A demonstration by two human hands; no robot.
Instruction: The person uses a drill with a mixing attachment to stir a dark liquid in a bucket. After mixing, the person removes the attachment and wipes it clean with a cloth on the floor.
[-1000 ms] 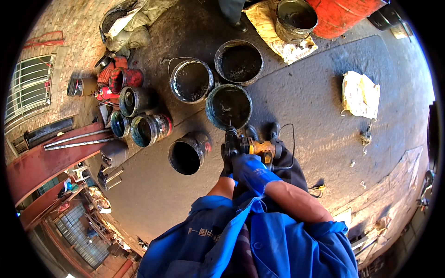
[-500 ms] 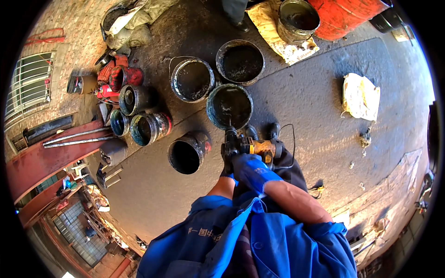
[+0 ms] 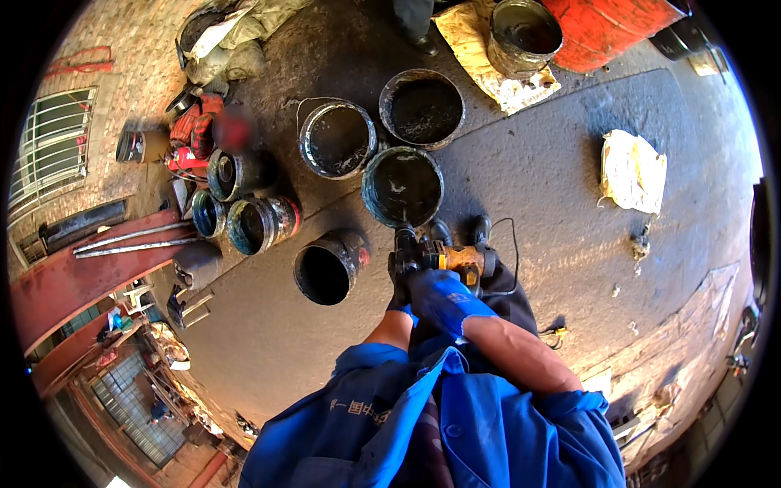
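well, left hand [image 3: 400, 286] & right hand [image 3: 446, 302] both grip the power tool [image 3: 465, 257], w/ nose [image 3: 405, 236] at near rim of a bucket [image 3: 371, 195] of dark liquid [image 3: 411, 183], well in from left edge of the floor [image 3: 561, 195]. imo cord [image 3: 517, 259] could snag a leg [image 3: 521, 307], jerk tool, prob. splash.

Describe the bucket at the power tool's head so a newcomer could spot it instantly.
On the dark floor, just ahead and left of the person's boots, stands an open bucket of dark liquid. The head of the orange-and-black power tool sits at its near rim. Its bluish rim and that tool set it apart from the wire-handled bucket on its left and the greyer bucket beyond.
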